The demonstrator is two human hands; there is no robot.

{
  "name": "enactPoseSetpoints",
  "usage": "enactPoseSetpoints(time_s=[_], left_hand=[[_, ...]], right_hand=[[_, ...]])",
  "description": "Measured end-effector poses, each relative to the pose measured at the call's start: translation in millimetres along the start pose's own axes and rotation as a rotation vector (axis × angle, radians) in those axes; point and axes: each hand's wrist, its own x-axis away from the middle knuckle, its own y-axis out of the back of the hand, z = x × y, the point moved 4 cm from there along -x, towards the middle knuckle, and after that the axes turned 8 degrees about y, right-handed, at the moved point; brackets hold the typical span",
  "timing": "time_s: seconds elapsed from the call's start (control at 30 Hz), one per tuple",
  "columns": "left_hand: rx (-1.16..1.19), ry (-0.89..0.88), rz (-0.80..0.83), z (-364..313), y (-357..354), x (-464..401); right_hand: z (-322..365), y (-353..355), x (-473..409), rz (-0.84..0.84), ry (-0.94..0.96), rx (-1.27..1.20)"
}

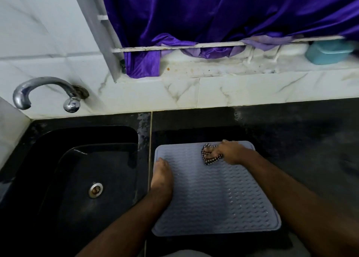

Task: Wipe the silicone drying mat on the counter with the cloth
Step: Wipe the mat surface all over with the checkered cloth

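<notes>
A pale lilac silicone drying mat (213, 194) with a wavy ribbed surface lies on the black counter (291, 140), just right of the sink. My left hand (162, 176) rests flat on the mat's left edge, fingers straight, pressing it down. My right hand (229, 151) is at the mat's far right part and presses a small checked cloth (208, 159) onto it, fingers spread over the crumpled fabric. Most of the cloth is hidden under the hand. Water droplets glint on the mat's near right area.
A black sink (87, 179) with a metal drain lies to the left, a chrome tap (46, 93) on the tiled wall above it. A purple curtain (213, 13) hangs over the window ledge, where a teal container (328, 51) stands at the far right.
</notes>
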Motion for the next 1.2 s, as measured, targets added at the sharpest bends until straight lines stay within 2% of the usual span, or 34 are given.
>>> enactPoseSetpoints(time_s=[0.07,0.13,0.23,0.33,0.43,0.53,0.7,0.93,1.07,1.2], left_hand=[[0.022,0.013,0.021,-2.4,-5.6,-5.5],[-0.021,0.023,0.048,-7.0,-11.8,-12.5],[-0.031,0.100,0.097,-9.9,-19.5,-27.2],[-0.005,0.089,0.146,-18.3,-24.3,-36.7],[-0.034,0.041,0.234,-13.5,-19.3,-35.7],[-0.069,-0.003,0.346,-7.6,-16.4,-30.5],[-0.120,-0.023,0.319,-5.3,-11.1,-26.8],[-0.068,-0.025,0.244,-2.7,-8.2,-25.0],[-0.020,-0.001,0.141,-1.2,-11.1,-21.7],[0.085,0.021,0.095,5.8,-16.1,-12.9]], right_hand=[[10.3,1.9,1.0,-0.041,-0.048,0.043],[47.1,7.7,-7.7,-0.162,-0.061,0.072],[116.9,12.2,-30.6,-0.338,0.030,0.064],[147.5,-4.7,-41.7,-0.368,0.065,0.057],[134.5,-10.2,-32.0,-0.450,0.058,0.078],[98.8,-11.8,-21.0,-0.427,0.000,0.084],[27.8,-17.0,26.6,-0.434,-0.121,0.043],[-58.5,-49.2,80.1,-0.403,-0.408,-0.043],[-53.9,-59.0,93.2,-0.402,-0.527,-0.071],[-6.8,-72.9,63.1,-0.382,-0.731,-0.163]])
